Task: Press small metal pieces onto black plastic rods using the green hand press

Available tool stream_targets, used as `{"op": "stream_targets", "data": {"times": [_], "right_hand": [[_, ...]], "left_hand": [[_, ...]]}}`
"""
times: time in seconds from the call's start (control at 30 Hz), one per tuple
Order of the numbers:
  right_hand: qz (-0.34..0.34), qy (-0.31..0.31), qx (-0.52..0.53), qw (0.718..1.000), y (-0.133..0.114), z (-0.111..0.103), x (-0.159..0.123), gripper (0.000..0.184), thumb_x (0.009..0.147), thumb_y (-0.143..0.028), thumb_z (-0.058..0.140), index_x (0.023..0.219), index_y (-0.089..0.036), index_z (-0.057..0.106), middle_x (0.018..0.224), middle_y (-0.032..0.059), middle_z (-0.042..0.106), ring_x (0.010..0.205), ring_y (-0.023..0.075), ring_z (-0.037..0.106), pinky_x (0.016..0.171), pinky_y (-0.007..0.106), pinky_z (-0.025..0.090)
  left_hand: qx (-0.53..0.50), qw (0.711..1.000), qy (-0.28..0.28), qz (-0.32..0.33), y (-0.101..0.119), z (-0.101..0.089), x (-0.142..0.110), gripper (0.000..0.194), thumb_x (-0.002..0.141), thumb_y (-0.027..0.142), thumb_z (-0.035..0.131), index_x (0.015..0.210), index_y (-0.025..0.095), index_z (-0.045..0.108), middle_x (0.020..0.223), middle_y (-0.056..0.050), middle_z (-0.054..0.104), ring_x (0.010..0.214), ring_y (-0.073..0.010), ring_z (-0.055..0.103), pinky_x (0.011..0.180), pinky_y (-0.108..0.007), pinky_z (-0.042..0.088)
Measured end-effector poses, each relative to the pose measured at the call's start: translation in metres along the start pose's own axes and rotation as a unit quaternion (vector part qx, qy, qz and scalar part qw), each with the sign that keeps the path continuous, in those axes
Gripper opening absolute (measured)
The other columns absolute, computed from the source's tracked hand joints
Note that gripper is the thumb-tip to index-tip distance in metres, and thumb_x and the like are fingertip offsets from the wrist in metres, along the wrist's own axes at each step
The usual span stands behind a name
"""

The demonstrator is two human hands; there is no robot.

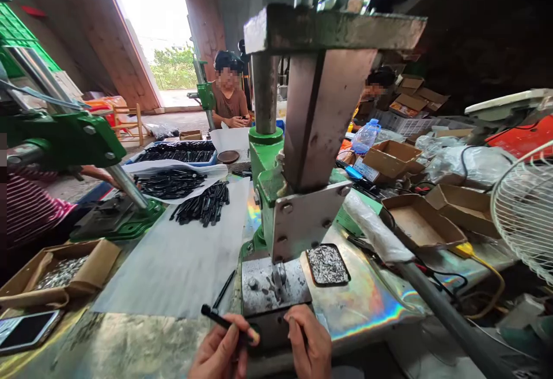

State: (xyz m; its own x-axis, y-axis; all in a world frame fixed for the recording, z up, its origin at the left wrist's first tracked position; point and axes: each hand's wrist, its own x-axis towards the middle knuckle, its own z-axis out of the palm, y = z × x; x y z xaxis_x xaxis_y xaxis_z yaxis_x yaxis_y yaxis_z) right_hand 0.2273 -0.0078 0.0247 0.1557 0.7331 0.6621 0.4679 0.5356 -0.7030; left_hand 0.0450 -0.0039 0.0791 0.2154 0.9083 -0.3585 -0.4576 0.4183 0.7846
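Note:
My left hand (227, 347) is closed around a slim black plastic handle (222, 320), which points up and to the left. Close by, my right hand (309, 338) has its thumb and fingers pinched together; whatever they may hold is too small to make out. Both hands are just in front of the metal bed (276, 287) of a green hand press (268, 194). Another black handle (224, 290) lies beside the bed on its left. Right of the press, a dark tray (328, 265) is filled with small silvery metal pieces.
A pile of black handles (203, 203) lies on white sheeting (173, 264). At left are a cardboard box (93, 275) of metal bits and a phone (28, 330). A long lever (449, 315) slants along the right, near a fan (527, 212). Co-workers sit beyond and at left.

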Motion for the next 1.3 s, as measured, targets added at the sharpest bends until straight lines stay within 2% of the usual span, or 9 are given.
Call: {"op": "stream_targets", "data": {"times": [0.17, 0.43, 0.6, 0.73, 0.93, 1.17, 1.3], "right_hand": [[0.011, -0.011, 0.013, 1.000, -0.004, -0.005, -0.001, 0.016, 0.095, -0.011, 0.044, 0.093, -0.019, 0.057, 0.079, 0.0027, 0.062, 0.069, 0.0136, 0.061, 0.063, 0.024, 0.047], [0.008, -0.010, 0.021, 1.000, -0.003, -0.005, -0.002, 0.017, 0.095, -0.009, 0.043, 0.093, -0.019, 0.057, 0.080, 0.0032, 0.062, 0.071, 0.0143, 0.060, 0.065, 0.025, 0.048], [0.003, -0.006, 0.018, 1.000, -0.002, -0.005, -0.002, 0.018, 0.094, -0.008, 0.043, 0.091, -0.019, 0.057, 0.078, 0.0032, 0.061, 0.070, 0.0146, 0.059, 0.063, 0.026, 0.047], [-0.003, 0.000, 0.019, 1.000, -0.003, -0.005, -0.001, 0.018, 0.093, -0.007, 0.043, 0.093, -0.018, 0.057, 0.078, 0.0034, 0.061, 0.070, 0.0145, 0.059, 0.063, 0.026, 0.047], [-0.019, 0.010, 0.019, 1.000, -0.004, -0.004, 0.002, 0.018, 0.092, -0.007, 0.043, 0.092, -0.019, 0.056, 0.076, 0.0036, 0.062, 0.072, 0.0163, 0.061, 0.063, 0.027, 0.048], [-0.025, 0.006, 0.020, 0.999, -0.005, -0.004, 0.003, 0.019, 0.090, -0.004, 0.044, 0.090, -0.019, 0.056, 0.074, 0.0038, 0.061, 0.070, 0.0179, 0.061, 0.061, 0.029, 0.048], [-0.021, 0.008, 0.019, 1.000, -0.006, -0.004, 0.003, 0.019, 0.090, -0.004, 0.044, 0.088, -0.019, 0.055, 0.073, 0.0036, 0.060, 0.067, 0.0176, 0.059, 0.060, 0.029, 0.047]], "left_hand": [[0.036, 0.999, -0.015, 0.027, 0.015, 0.011, 0.000, 0.030, 0.078, 0.045, 0.074, 0.087, 0.017, 0.066, 0.080, -0.004, 0.072, 0.046, -0.0041, 0.050, 0.042, -0.015, 0.036], [0.152, 0.984, -0.068, 0.063, 0.035, 0.028, 0.024, 0.029, 0.085, 0.045, 0.066, 0.089, 0.016, 0.064, 0.083, -0.004, 0.071, 0.052, -0.0062, 0.053, 0.046, -0.017, 0.041], [0.264, 0.954, -0.111, 0.095, 0.051, 0.048, 0.042, 0.030, 0.087, 0.046, 0.060, 0.089, 0.016, 0.064, 0.087, -0.005, 0.070, 0.053, -0.0070, 0.052, 0.049, -0.020, 0.043], [0.327, 0.929, -0.125, 0.116, 0.052, 0.060, 0.063, 0.032, 0.086, 0.048, 0.059, 0.088, 0.016, 0.063, 0.083, -0.003, 0.068, 0.051, -0.0067, 0.048, 0.048, -0.020, 0.042], [0.451, 0.872, -0.113, 0.152, 0.042, 0.060, 0.089, 0.036, 0.089, 0.049, 0.053, 0.087, 0.015, 0.066, 0.062, 0.000, 0.058, 0.052, -0.0111, 0.049, 0.049, -0.023, 0.038], [0.552, 0.808, -0.116, 0.170, 0.040, 0.066, 0.094, 0.035, 0.093, 0.044, 0.048, 0.089, 0.016, 0.068, 0.054, 0.002, 0.053, 0.052, -0.0133, 0.050, 0.051, -0.024, 0.034], [0.565, 0.794, -0.119, 0.189, 0.042, 0.071, 0.093, 0.030, 0.093, 0.041, 0.048, 0.085, 0.018, 0.066, 0.056, 0.001, 0.055, 0.053, -0.0139, 0.051, 0.054, -0.025, 0.036]]}}
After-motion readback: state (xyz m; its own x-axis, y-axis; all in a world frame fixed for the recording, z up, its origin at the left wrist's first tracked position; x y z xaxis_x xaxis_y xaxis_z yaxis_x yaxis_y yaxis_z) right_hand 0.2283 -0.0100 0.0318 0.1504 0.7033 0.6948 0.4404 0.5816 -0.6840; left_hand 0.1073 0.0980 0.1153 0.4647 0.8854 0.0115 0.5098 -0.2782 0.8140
